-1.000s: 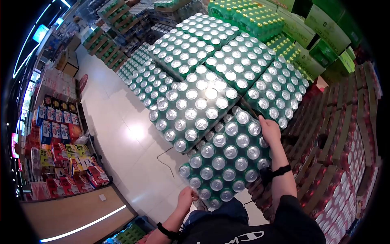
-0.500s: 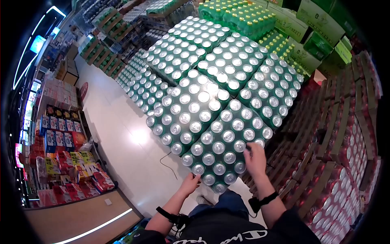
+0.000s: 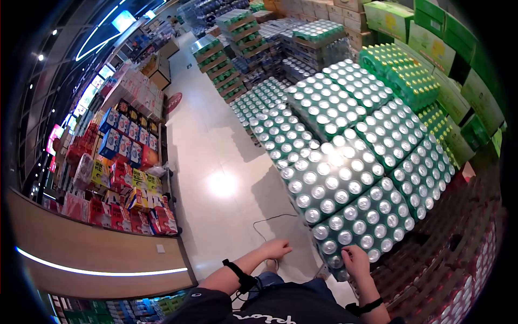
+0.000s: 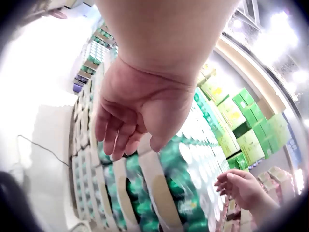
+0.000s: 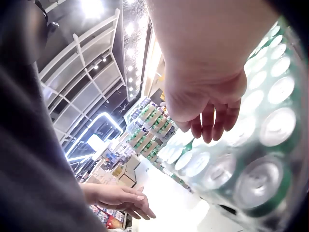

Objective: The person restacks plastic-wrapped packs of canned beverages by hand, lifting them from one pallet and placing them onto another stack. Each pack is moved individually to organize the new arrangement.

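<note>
A shrink-wrapped pack of green cans [image 3: 372,217] with silver lids lies flat at the near corner of a stack of like packs [image 3: 337,162], lined up against its neighbours. My right hand [image 3: 357,261] is over that pack's near edge, fingers loosely bent and holding nothing. In the right wrist view its fingers [image 5: 208,123] hang above the can lids [image 5: 260,179]. My left hand [image 3: 276,249] hangs free to the left of the stack, over the floor. The left wrist view shows its fingers [image 4: 113,137] relaxed, in front of the stack's side with cardboard trays [image 4: 157,191].
Red can packs in brown trays [image 3: 431,259] stand close on the right. Green boxes [image 3: 429,40] and yellow-capped bottles [image 3: 399,67] are behind. Left of the aisle floor [image 3: 216,200] runs a shelf of boxed goods [image 3: 121,202]. A thin cable [image 3: 275,217] lies on the floor by the stack.
The near pack has moved forward from a skewed position to lie level and flush with the others. Both hands have come off it, the left drawing away leftward. The head view has turned left.
</note>
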The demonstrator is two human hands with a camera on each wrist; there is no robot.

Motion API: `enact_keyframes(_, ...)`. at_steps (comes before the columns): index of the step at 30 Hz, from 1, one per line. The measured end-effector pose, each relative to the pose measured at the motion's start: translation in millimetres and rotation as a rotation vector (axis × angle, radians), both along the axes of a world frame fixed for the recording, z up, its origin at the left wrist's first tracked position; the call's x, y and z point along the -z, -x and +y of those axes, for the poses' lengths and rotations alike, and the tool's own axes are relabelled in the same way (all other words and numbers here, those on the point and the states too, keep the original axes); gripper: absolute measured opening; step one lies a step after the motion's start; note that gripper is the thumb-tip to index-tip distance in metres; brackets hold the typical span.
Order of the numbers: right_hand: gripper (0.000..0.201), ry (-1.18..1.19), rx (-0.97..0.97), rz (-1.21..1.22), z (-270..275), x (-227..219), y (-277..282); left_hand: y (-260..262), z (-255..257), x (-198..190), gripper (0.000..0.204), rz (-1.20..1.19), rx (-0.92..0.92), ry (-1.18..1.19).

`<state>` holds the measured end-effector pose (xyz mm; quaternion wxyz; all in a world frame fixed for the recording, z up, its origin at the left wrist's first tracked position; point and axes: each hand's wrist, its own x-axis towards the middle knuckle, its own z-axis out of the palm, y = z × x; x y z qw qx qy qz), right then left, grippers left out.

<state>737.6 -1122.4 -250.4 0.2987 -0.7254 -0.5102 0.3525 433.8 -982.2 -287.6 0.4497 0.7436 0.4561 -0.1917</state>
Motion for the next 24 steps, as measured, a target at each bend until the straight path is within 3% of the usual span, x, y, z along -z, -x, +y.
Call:
enact_keyframes(2,0.017,0.048,0.005,0.019,17.7,-19.0,36.6,63.1,21.0,4.3,0.04,0.02,-0.035,-0.022)
enact_keyframes(10,0.022,0.235,-0.356,-0.306,152.9,-21.5,203.7,303.6,125.5,51.3,0.039,0.031,-0.201,-0.052)
enact_keyframes(13,0.027,0.271,-0.449,-0.332,218.7,-40.2,264.9,362.3,165.6,32.2,0.04,0.041,-0.229,-0.031)
enact_keyframes(14,0.025,0.142,-0.484,-0.316,238.6,-35.3,278.9,377.7,183.8,30.8,0.04,0.031,-0.238,-0.04)
enact_keyframes(16,0.027,0.173,-0.498,-0.196,283.1,-36.5,302.1,406.4,219.2,38.2,0.04,0.058,-0.238,-0.04)
enact_keyframes(19,0.029,0.122,-0.539,-0.277,355.8,-33.2,329.9,453.7,270.7,79.4,0.041,0.217,-0.192,-0.018)
enact_keyframes(24,0.029,0.124,-0.483,-0.162,490.1,-17.8,361.5,496.1,391.8,72.4,0.043,0.296,-0.195,-0.036)
